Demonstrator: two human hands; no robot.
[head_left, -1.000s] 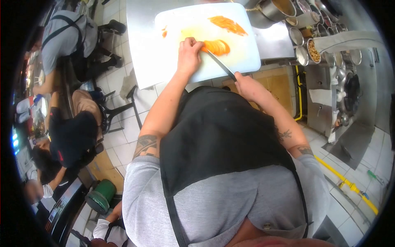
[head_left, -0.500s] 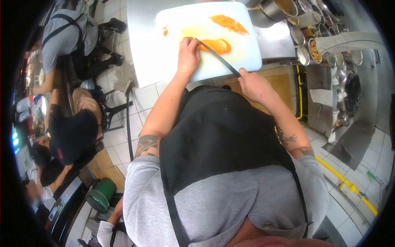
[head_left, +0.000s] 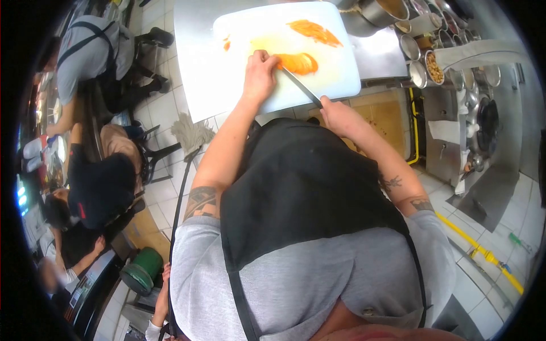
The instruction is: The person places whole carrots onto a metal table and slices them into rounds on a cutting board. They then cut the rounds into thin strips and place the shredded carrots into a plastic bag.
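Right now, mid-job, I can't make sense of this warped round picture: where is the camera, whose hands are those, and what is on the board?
There is no machine here. The camera sits on a person's head and looks forward and down, so you see their grey shirt and black apron first, then both arms reaching away. The wide lens bends the edges.

The left hand rests on the white cutting board, fingers pressed against the orange fish. The right hand grips the handle of a long knife, its blade against that piece. A second orange piece lies farther up the board.

The board rests on a steel counter. Metal containers stand to the right. Other people are on the left, and a mop is on the tiled floor.
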